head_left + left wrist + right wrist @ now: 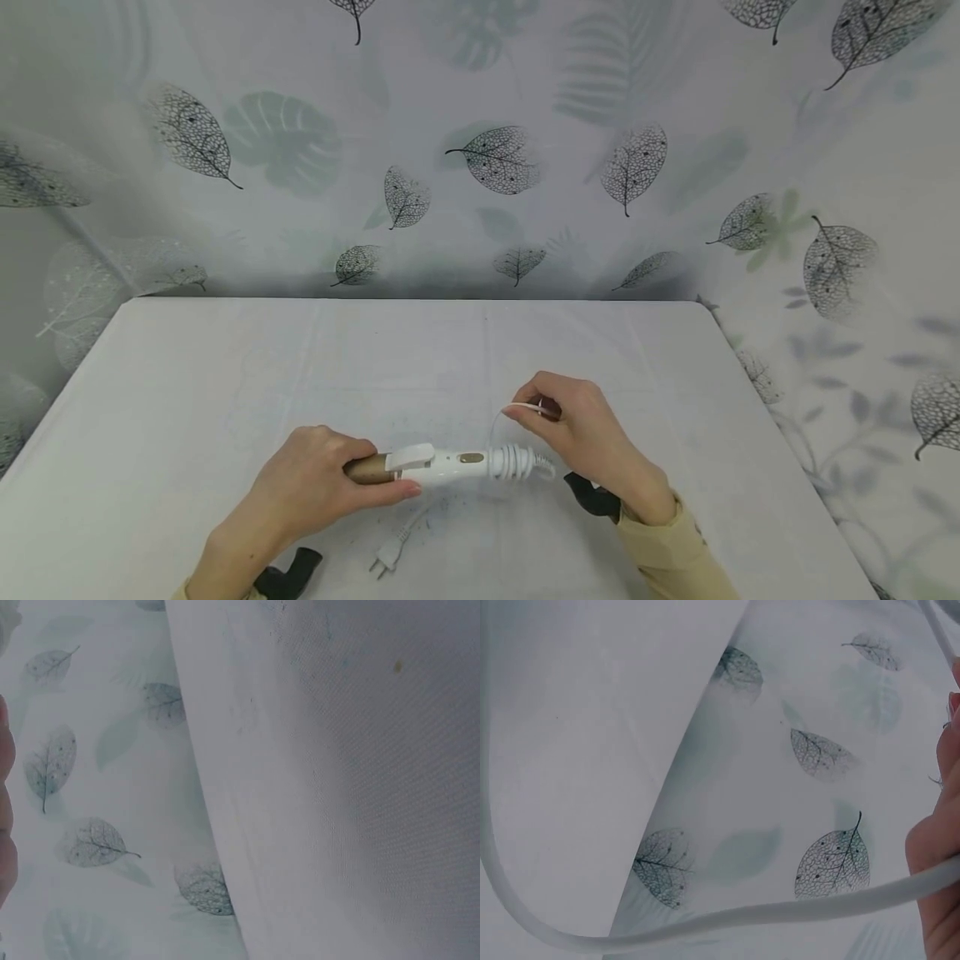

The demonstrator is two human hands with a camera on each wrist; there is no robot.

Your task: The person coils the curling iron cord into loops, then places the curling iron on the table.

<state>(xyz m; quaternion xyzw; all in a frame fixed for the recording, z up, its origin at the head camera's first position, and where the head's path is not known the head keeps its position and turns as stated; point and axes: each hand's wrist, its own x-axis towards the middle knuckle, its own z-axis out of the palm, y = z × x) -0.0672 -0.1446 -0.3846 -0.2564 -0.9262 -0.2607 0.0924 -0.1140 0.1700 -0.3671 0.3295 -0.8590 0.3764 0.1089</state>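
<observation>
A white curling iron with a gold-brown barrel lies crosswise over the table in the head view. My left hand grips it at the barrel end; only fingertips show at the edge of the left wrist view. White power cord is wound in several turns around the handle's right end. Up and to the right of those turns, my right hand pinches a raised stretch of the cord. In the right wrist view the cord hangs in a wide curve beside the hand. Below the iron lies the two-pin plug.
A white cloth covers the table. Behind it hangs a leaf-patterned curtain, which continues along both sides. Black wrist mounts sit at both wrists, next to beige sleeves.
</observation>
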